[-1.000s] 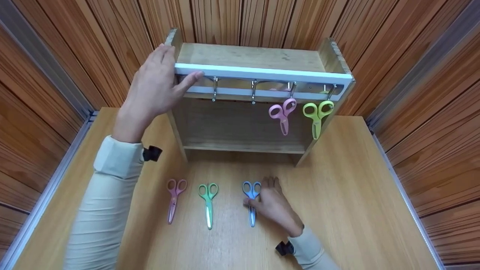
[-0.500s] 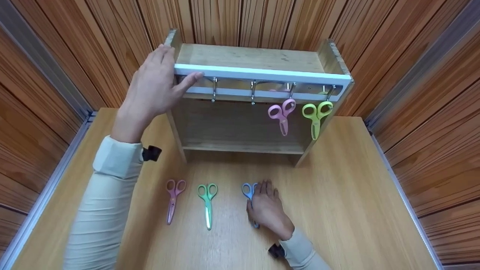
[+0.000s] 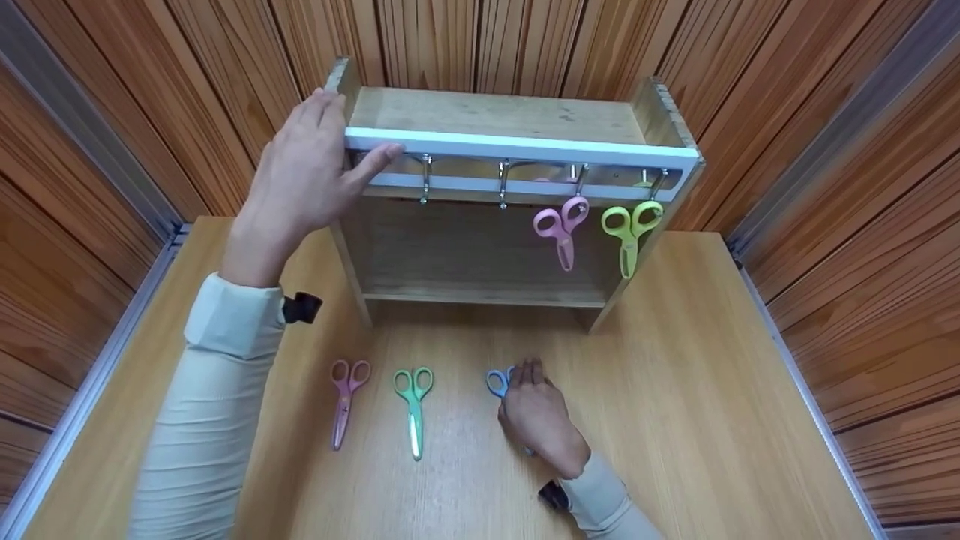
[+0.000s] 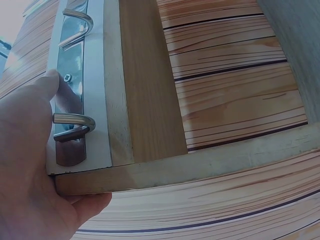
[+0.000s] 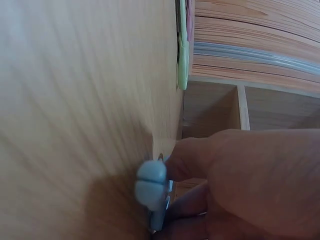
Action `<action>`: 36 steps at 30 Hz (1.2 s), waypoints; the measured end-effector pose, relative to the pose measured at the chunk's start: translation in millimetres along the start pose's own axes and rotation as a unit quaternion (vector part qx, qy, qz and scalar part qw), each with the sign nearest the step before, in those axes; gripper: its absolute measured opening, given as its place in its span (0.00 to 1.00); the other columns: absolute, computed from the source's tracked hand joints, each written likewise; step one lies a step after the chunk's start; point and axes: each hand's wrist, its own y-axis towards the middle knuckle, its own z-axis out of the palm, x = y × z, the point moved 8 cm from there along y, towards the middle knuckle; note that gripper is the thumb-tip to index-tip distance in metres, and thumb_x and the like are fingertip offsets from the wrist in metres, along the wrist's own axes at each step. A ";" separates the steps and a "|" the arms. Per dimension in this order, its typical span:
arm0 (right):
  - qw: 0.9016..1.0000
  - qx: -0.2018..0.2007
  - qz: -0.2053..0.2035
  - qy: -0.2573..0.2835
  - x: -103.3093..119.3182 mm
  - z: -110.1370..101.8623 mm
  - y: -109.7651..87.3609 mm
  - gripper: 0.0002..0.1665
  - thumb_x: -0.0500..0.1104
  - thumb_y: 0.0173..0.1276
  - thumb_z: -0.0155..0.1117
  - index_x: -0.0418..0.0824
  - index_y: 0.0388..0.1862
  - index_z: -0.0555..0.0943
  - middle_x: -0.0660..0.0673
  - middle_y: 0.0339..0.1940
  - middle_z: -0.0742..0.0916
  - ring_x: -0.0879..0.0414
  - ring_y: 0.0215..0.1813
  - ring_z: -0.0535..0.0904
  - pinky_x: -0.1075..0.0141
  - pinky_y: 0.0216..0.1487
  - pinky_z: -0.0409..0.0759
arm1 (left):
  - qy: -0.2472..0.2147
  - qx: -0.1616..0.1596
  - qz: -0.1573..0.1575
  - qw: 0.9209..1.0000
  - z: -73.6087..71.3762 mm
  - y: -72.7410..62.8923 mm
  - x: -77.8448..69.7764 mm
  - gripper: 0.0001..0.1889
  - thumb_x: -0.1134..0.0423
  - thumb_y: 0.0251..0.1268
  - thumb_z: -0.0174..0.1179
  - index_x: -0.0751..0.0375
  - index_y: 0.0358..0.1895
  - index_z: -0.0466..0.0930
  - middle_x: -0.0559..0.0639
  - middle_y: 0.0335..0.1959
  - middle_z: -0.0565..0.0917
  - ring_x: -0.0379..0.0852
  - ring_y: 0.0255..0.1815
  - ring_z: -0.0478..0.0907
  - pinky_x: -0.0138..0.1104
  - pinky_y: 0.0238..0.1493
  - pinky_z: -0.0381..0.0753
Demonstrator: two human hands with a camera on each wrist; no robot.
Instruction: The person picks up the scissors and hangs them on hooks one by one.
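A pale wood-grain counter [image 3: 675,420] fills the foreground, its surface smooth and faintly glossy. Nearest on it, the right hand [image 3: 541,416] covers most of the blue scissors [image 5: 151,172]. In the head view one blue finger loop shows beyond the fingers, pointing towards the shelf, and a bit of the blade end peeks out on the near side. The right wrist view shows the thumb and fingers drawn together on the scissors, leaving little gap; whether they are clear of the counter I cannot tell. They should be light and stiff, probably plastic, not fragile but perhaps a little slick; a pinch across the blades just below the loops looks sound and leaves the loops free.

Further left lie the green scissors [image 3: 415,409] and the dusky pink scissors [image 3: 343,409], loops also away from the person. Behind them stands a wooden shelf [image 3: 487,116]. The left hand [image 3: 300,169] grips its top left corner, thumb across the white rail [image 3: 525,146], fingers wrapped around the side panel. Four metal hooks line the rail: the left two are bare, while the hanging pink scissors [image 3: 564,240] and the yellow-green scissors [image 3: 630,238] hang by a loop from the others. A plank wall [image 3: 435,45] rises behind.
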 end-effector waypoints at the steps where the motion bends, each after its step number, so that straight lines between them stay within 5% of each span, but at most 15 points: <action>1: 1.000 -0.001 -0.003 -0.002 0.0 0.0 -0.2 0.31 0.45 0.67 0.69 0.19 0.58 0.82 0.23 0.58 0.87 0.33 0.62 0.86 0.53 0.52 0.92 | 0.000 0.000 0.000 1.000 -0.1 0.1 -0.1 0.51 0.28 0.76 0.46 0.69 0.84 0.51 0.67 0.85 0.57 0.63 0.88 0.50 0.58 0.87 0.54; 12: 0.996 -0.073 -0.011 -0.053 -0.2 -5.9 0.1 0.29 0.45 0.59 0.74 0.22 0.52 0.86 0.27 0.49 0.91 0.38 0.53 0.90 0.60 0.31 0.92 | 0.003 -0.007 0.009 1.000 -0.6 1.0 -2.8 0.52 0.27 0.76 0.45 0.71 0.83 0.52 0.68 0.84 0.59 0.63 0.88 0.51 0.58 0.86 0.54; 20: 0.996 -0.064 -0.010 -0.064 0.4 -5.6 2.5 0.29 0.47 0.61 0.75 0.23 0.50 0.85 0.30 0.47 0.91 0.41 0.51 0.91 0.65 0.28 0.89 | 0.000 -0.007 0.006 1.000 -1.0 -0.9 -0.8 0.51 0.28 0.76 0.47 0.70 0.83 0.53 0.68 0.84 0.59 0.63 0.88 0.52 0.59 0.86 0.55; 26: 0.993 -0.091 -0.003 -0.068 0.0 -8.2 5.0 0.23 0.44 0.62 0.74 0.25 0.45 0.86 0.33 0.41 0.91 0.44 0.43 0.89 0.57 0.38 0.90 | 0.000 -0.007 0.005 1.000 -1.5 0.9 -0.8 0.51 0.28 0.76 0.46 0.69 0.83 0.52 0.68 0.84 0.59 0.63 0.88 0.51 0.59 0.86 0.56; 31: 0.996 -0.081 -0.017 -0.035 -3.8 -9.1 5.6 0.09 0.34 0.66 0.70 0.27 0.40 0.85 0.37 0.33 0.88 0.52 0.29 0.82 0.60 0.28 0.88 | 0.001 -0.006 0.004 1.000 -1.3 0.2 -0.1 0.51 0.29 0.77 0.47 0.69 0.83 0.52 0.68 0.84 0.59 0.63 0.88 0.51 0.59 0.86 0.55; 36: 0.992 0.010 -0.009 0.124 -17.5 -6.8 9.5 0.02 0.30 0.70 0.65 0.29 0.38 0.83 0.42 0.27 0.83 0.58 0.24 0.76 0.63 0.21 0.83 | -0.001 -0.011 0.007 1.000 -1.8 -0.2 -0.5 0.51 0.29 0.77 0.47 0.70 0.83 0.53 0.68 0.83 0.60 0.63 0.88 0.52 0.59 0.86 0.56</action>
